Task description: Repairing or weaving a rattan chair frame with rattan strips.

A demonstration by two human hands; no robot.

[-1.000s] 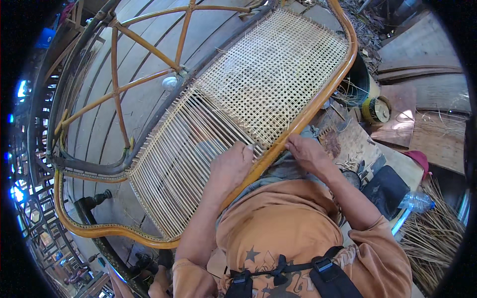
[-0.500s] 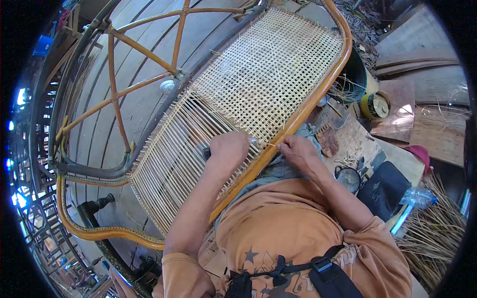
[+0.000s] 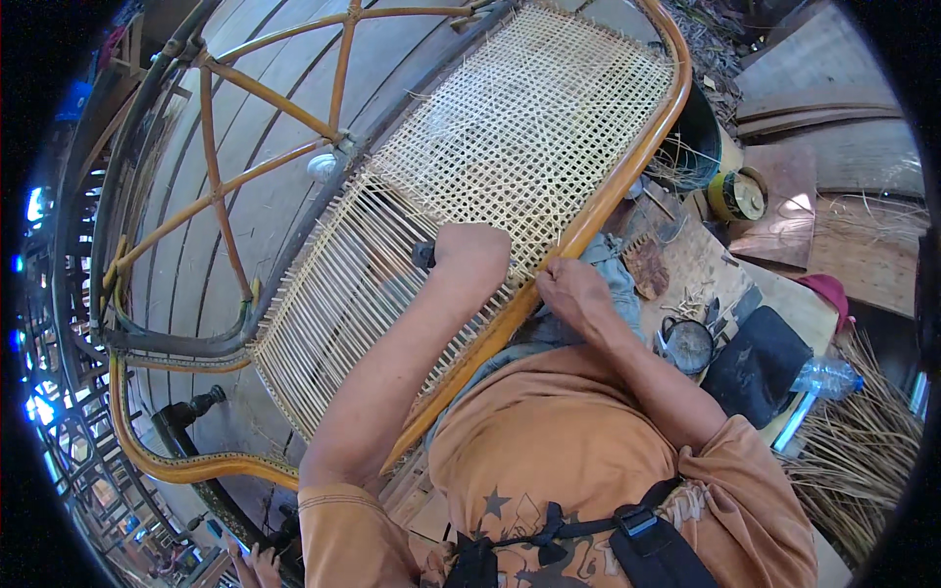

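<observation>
Two hands work a large rattan frame [image 3: 627,186] with its half-woven cane panel [image 3: 510,147]. Left hand [image 3: 475,257] rests clenched on the strands, gripping a small dark tool [image 3: 423,255]. Right hand [image 3: 573,294] pinches the frame's edge.

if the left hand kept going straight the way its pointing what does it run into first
Probably the finished woven cane mesh: the left hand rests on the bare strands, aimed up the panel toward it. Depth is hard to judge.
</observation>
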